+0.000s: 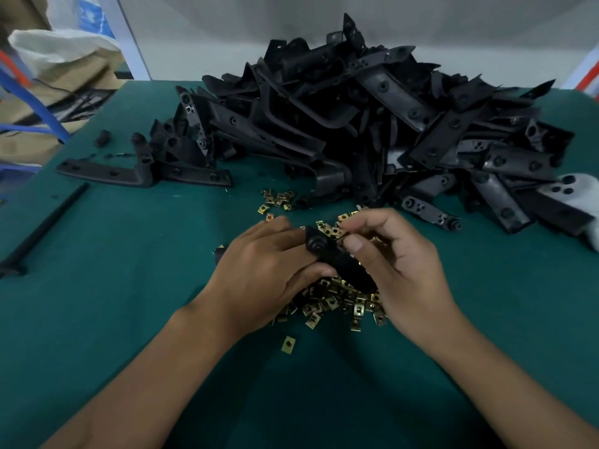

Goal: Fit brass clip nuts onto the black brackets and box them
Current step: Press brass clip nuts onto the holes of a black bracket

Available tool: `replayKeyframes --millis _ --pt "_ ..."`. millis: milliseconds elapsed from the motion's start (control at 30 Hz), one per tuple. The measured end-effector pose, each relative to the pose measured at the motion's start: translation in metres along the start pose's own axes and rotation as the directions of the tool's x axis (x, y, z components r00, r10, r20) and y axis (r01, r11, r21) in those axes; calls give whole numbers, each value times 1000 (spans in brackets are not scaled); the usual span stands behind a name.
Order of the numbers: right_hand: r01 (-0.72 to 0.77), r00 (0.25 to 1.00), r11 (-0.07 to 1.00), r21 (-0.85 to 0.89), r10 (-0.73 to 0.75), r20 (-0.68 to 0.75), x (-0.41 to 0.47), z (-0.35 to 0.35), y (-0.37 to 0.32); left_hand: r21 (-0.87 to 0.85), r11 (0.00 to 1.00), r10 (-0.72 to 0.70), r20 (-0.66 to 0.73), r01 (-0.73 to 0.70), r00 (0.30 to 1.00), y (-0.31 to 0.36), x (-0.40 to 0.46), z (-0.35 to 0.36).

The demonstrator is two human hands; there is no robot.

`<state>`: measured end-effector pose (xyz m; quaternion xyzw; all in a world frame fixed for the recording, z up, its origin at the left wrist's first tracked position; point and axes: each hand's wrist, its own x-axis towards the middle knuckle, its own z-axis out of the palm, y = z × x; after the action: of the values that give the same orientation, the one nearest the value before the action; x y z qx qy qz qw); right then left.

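The biggest hazard, in my judgement, is the tall heap of black brackets (pixel 372 124) filling the upper centre and right of the frame: its near edge slopes down almost to the working spot, so a nudge could send pieces sliding onto the brass clip nuts (pixel 337 303) spread on the green table (pixel 97 286) at centre. Next is the bracket in hand (pixel 337 257), at centre frame: the left hand (pixel 259 270) grips it with fingers curled round its left side, and if that hold slackens while a nut is pushed on, the piece could twist and the nut seat crooked. The right hand (pixel 398 264) has thumb and forefinger pressed together at the bracket's upper end, apparently pinching a clip nut, though the nut itself is too hidden to confirm; so small a part could easily slip and vanish among the loose ones below. Around this: a long single bracket (pixel 129 171) at left centre, a black rod (pixel 45 228) at the left edge, a stray nut (pixel 289 345) below centre. No box is in view.
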<state>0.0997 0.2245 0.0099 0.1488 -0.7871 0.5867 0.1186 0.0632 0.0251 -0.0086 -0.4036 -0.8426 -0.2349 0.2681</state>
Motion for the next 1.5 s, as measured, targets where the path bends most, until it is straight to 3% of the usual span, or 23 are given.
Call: replayKeyframes --millis 400,933,1500 --pt "-18 999 983 182 22 -24 1 -1 -2 -35 996 -77 2 77 997 1 -1 -2" --pt "4 996 994 109 6 -92 -1 1 -5 -34 998 -57 33 59 998 3 -1 -2" --pt "49 997 997 59 -46 -54 -1 -1 0 -74 994 -82 56 86 995 0 -4 2"
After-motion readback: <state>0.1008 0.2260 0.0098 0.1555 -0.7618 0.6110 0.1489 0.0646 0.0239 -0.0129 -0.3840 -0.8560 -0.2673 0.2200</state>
